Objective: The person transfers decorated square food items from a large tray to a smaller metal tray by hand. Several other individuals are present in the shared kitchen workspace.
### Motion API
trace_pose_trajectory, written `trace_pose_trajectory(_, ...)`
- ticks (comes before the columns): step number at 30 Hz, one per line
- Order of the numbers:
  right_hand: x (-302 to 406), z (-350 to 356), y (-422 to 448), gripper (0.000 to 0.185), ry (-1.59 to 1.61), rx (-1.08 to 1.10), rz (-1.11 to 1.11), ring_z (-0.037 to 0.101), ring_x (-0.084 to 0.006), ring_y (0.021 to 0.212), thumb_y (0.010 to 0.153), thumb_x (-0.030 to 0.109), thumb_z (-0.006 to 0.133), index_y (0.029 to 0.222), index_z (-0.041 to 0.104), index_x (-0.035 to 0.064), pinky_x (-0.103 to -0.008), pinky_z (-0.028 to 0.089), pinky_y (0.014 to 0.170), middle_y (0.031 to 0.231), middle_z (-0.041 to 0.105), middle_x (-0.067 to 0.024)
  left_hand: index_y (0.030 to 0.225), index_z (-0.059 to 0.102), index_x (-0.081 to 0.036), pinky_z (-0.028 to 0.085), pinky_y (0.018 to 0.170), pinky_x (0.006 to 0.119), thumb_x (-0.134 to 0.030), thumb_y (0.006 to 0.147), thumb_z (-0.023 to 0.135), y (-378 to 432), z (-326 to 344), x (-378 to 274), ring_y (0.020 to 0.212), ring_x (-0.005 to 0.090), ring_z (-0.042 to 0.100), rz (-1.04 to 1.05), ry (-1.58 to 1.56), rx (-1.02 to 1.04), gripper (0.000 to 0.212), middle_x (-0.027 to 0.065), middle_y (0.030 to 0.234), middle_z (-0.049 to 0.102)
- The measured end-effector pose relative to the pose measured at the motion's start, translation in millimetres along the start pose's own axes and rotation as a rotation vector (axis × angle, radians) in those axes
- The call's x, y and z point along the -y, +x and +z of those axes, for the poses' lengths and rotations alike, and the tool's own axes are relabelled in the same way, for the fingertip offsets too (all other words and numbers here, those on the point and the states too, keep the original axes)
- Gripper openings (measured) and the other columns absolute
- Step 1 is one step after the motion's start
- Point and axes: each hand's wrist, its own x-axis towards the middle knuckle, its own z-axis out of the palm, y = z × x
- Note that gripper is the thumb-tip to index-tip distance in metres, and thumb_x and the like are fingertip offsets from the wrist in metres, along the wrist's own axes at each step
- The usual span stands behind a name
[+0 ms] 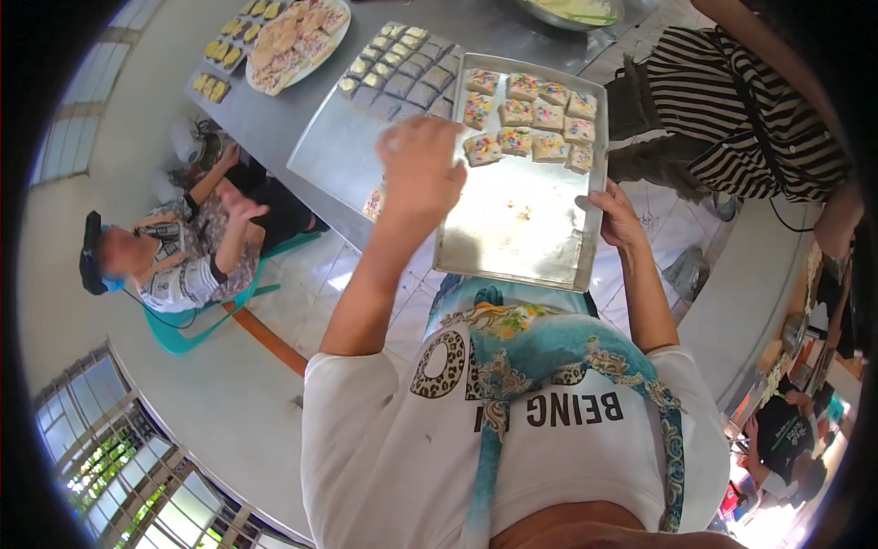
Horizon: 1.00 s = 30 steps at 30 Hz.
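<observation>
My right hand [616,214] holds the right rim of a metal baking tray [449,257], thumb over its edge. Rows of sprinkle-topped cake squares [549,117] fill the tray's far half; crumbs lie on the bare near half. My left hand [422,161], blurred, hangs with bent fingers beside the tray's left rim, above a second tray [333,147] on the table. Whether it holds anything is hidden. That second tray bears dark purple cake squares [411,75], several topped with pale cream. A sprinkled cake piece [373,204] sits near its lower edge, partly behind my left forearm.
On the metal table [274,147] stand a platter [330,51] of sprinkled pastries, small trays of yellow-topped pieces [218,51] and a bowl [573,17] of pale cream. A person [178,254] sits left on a green chair; another in stripes [741,110] stands right.
</observation>
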Motion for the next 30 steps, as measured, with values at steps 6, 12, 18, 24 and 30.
trace_pose_trajectory(6, 4.0, 5.6, -4.8, 0.053, -0.097, -0.007, -0.044, 0.058, -0.0195, 0.096, 0.076, 0.016, 0.061, 0.12, 0.041, -0.0059, -0.0325, 0.047, 0.084, 0.108, 0.056, -0.013, 0.099, 0.064, -0.011, 0.037, 0.085, 0.043, -0.022, 0.069, 0.065, -42.4, -33.7, 128.8, 0.096, 0.0291, 0.052, -0.53, 0.134, 0.274, 0.032, 0.0083, 0.095, 0.063)
trace_pose_trajectory(12, 2.1, 8.2, -7.7, 0.055, -0.082, -0.05, -0.026, 0.057, -0.0205, 0.098, 0.077, 0.017, 0.061, 0.122, 0.039, -0.0054, -0.0332, 0.046, 0.087, 0.11, 0.055, -0.0141, 0.107, 0.062, -0.011, 0.038, 0.088, 0.042, -0.034, 0.065, 0.071, -66.9, -3.5, 126.3, 0.104, 0.0288, 0.05, -0.389, 0.111, 0.256, 0.049, 0.0093, 0.105, 0.061)
trace_pose_trajectory(18, 1.2, 5.1, -4.7, 0.059, -0.071, -0.013, -0.029, 0.057, -0.0199, 0.095, 0.074, 0.021, 0.065, 0.12, 0.04, -0.0048, -0.0331, 0.046, 0.085, 0.108, 0.056, -0.0128, 0.106, 0.062, -0.009, 0.034, 0.088, 0.043, -0.037, 0.063, 0.071, -58.4, 14.0, 104.4, 0.103, 0.0282, 0.048, -0.409, 0.178, 0.242, 0.052, 0.0103, 0.101, 0.06)
trace_pose_trajectory(24, 1.9, 7.9, -5.0, 0.061, -0.082, -0.032, -0.031, 0.058, -0.02, 0.094, 0.073, 0.023, 0.067, 0.12, 0.041, -0.0046, -0.0325, 0.047, 0.083, 0.106, 0.057, -0.0122, 0.1, 0.062, -0.007, 0.033, 0.088, 0.043, -0.031, 0.065, 0.064, -59.8, 25.4, 104.7, 0.1, 0.0285, 0.048, -0.437, 0.142, 0.214, 0.042, 0.0109, 0.096, 0.059)
trace_pose_trajectory(30, 4.4, 9.9, -6.8, 0.062, -0.082, -0.023, -0.024, 0.059, -0.0203, 0.093, 0.073, 0.024, 0.067, 0.121, 0.041, -0.0051, -0.0316, 0.048, 0.082, 0.107, 0.057, -0.0129, 0.104, 0.061, -0.007, 0.033, 0.087, 0.044, -0.032, 0.065, 0.063, -59.6, 24.1, 103.1, 0.099, 0.0298, 0.049, -0.45, 0.149, 0.221, 0.046, 0.0125, 0.097, 0.06)
